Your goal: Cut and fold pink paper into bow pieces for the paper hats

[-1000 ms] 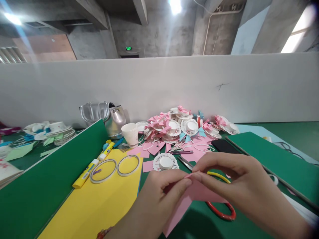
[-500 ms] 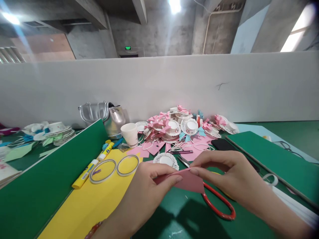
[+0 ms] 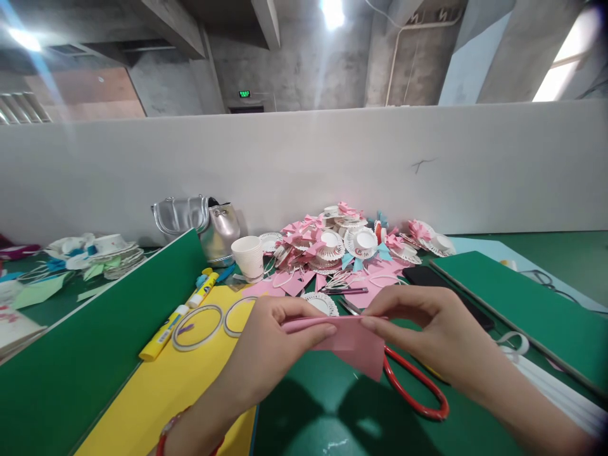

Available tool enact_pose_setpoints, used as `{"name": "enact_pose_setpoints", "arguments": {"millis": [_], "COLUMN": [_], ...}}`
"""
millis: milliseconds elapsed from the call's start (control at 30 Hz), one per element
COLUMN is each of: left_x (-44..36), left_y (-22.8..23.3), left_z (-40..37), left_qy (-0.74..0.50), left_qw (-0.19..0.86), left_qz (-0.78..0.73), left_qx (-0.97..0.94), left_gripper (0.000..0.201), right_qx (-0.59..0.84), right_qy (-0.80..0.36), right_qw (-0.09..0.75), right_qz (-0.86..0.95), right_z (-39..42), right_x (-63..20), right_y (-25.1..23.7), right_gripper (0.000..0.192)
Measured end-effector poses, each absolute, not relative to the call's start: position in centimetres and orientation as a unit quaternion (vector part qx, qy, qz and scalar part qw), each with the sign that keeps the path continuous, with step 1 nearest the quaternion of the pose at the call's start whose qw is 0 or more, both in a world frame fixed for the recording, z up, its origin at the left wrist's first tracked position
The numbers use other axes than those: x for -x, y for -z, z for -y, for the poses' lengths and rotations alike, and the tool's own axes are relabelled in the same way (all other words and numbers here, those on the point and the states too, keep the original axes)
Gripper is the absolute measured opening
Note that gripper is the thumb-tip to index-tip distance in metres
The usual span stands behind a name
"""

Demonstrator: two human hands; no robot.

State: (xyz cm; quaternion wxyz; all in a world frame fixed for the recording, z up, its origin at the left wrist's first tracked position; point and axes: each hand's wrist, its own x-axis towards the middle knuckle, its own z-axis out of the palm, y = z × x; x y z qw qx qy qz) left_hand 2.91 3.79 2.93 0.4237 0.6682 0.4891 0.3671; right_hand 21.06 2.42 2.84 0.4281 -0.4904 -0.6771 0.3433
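Pinching the pink paper (image 3: 354, 345) by its top edge, the left hand (image 3: 273, 339) and right hand (image 3: 422, 326) hold it between them, that edge running crosswise.

The left hand (image 3: 273, 335) and right hand (image 3: 441, 326) face each other, slightly apart, 2 thumbs pinching against index fingers, the remaining fingers apparently curled.

Table (image 3: 294, 434) layout, left to right.
We are seeing glue sticks (image 3: 164, 332) lying beside the divider (image 3: 109, 342), tape rings (image 3: 192, 346) on the card (image 3: 171, 392), a cup (image 3: 248, 256) standing left of the craft pile (image 3: 327, 244), scissors (image 3: 443, 410) lying partly behind the paper (image 3: 358, 348).
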Motion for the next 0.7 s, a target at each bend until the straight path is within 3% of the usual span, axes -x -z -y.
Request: {"name": "enact_pose_setpoints", "arguments": {"millis": [333, 467, 700], "left_x": [-3.04, -3.21, -3.8], "left_y": [-2.79, -2.48, -2.44], "left_z": [-3.72, -3.7, -3.24], "left_qy": [-0.417, -0.427, -0.438], "left_qw": [0.448, 0.471, 0.464], "left_qz": [-0.48, -0.464, -0.446], "left_qx": [-0.629, -0.617, -0.628], "left_gripper": [0.008, 0.005, 0.004], "right_qx": [0.437, 0.465, 0.483], "right_qy": [-0.438, -0.41, -0.334], "right_qw": [0.436, 0.428, 0.419], "right_qz": [0.654, 0.657, 0.692], "right_z": [-2.82, -2.56, -2.25], "right_x": [-21.38, -20.98, -20.6], "right_y": [-2.39, -2.76, -2.85], "right_gripper": [0.015, 0.006, 0.01]}}
